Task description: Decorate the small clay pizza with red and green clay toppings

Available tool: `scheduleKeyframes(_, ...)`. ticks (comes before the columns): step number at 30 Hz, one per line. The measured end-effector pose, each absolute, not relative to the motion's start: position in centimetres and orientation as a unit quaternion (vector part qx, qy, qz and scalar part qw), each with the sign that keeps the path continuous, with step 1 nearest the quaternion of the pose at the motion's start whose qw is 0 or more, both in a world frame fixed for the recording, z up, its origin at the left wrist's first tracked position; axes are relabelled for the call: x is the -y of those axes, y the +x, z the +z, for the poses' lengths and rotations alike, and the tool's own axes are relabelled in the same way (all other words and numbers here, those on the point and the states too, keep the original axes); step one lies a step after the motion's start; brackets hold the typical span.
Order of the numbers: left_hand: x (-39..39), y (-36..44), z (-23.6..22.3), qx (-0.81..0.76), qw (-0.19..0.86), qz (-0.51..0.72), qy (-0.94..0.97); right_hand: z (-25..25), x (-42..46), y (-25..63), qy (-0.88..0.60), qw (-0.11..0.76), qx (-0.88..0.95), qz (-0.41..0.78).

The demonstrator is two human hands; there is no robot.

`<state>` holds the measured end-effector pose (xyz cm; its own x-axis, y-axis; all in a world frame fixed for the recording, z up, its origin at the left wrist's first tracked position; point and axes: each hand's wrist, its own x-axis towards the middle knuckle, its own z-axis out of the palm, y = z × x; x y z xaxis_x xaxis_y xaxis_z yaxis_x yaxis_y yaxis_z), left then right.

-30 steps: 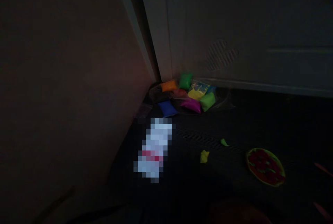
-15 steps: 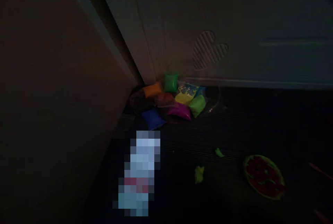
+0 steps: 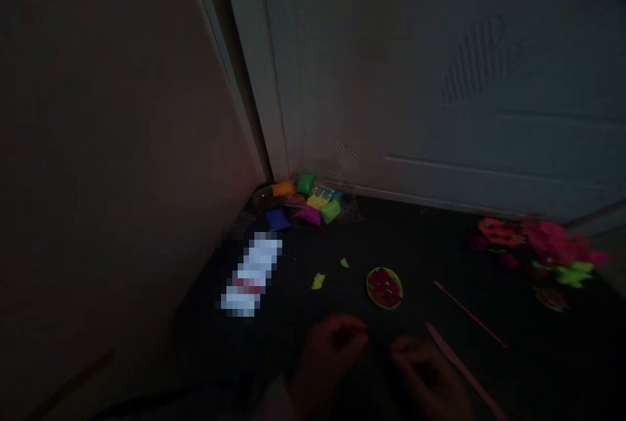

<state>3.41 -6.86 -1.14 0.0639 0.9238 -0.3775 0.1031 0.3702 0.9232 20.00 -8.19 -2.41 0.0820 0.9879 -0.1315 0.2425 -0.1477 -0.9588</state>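
In dim light, my left hand (image 3: 328, 359) is above the dark table at the bottom of the view, thumb and forefinger pinched together. A dark reddish tint shows at its fingertips; what lies there is too dark to make out. Close by on the right, my right hand (image 3: 428, 375) is also closed in a pinch, its contents hidden. Just beyond both hands lies a round clay disc (image 3: 384, 289) with a yellow-green rim, red top and green bits. A yellow clay scrap (image 3: 318, 281) and a small green scrap (image 3: 345, 263) lie left of it.
A lit, blurred-out phone-like screen (image 3: 252, 274) lies at left. Coloured clay packets (image 3: 308, 216) fill the back corner. Two pink modelling tools, a thin one (image 3: 470, 313) and a wider one (image 3: 464, 369), lie right. Bright clay pieces (image 3: 548, 242) are at far right. Walls border the table.
The view has pulled back and swung right, bringing both my hands, the pink tools and the bright clay pieces into sight. The disc and scraps appear to lie where they were.
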Motion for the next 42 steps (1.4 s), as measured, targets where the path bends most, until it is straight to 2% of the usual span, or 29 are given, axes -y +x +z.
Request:
scheduleKeyframes(2,6.8,3.7,-0.9,-0.585,0.564,0.369,0.451,-2.1,8.1,19.4,-0.599,0.454,0.441,0.490)
scheduleKeyframes(10,6.5,4.6,-0.2,-0.605,0.464,0.376,0.526,-0.9,8.4,18.5,-0.552,0.472,0.428,0.538)
scheduleKeyframes(18,4.7,4.7,1.1,-0.631,0.199,0.366,0.655,-0.2,8.3,18.6,-0.537,0.483,0.457,0.519)
scheduleKeyframes(24,3.8,5.2,0.2,-0.628,0.072,0.307,0.711,-0.8,7.9,18.6,-0.528,0.461,0.484,0.523)
scheduleKeyframes(33,3.8,4.0,-1.2,-0.615,-0.007,0.243,0.750,-2.1,7.7,18.4,-0.563,0.459,0.470,0.502)
scheduleKeyframes(42,3.1,3.5,-2.0,-0.581,-0.013,0.260,0.772,-2.2,7.7,18.4,-0.562,0.501,0.434,0.494)
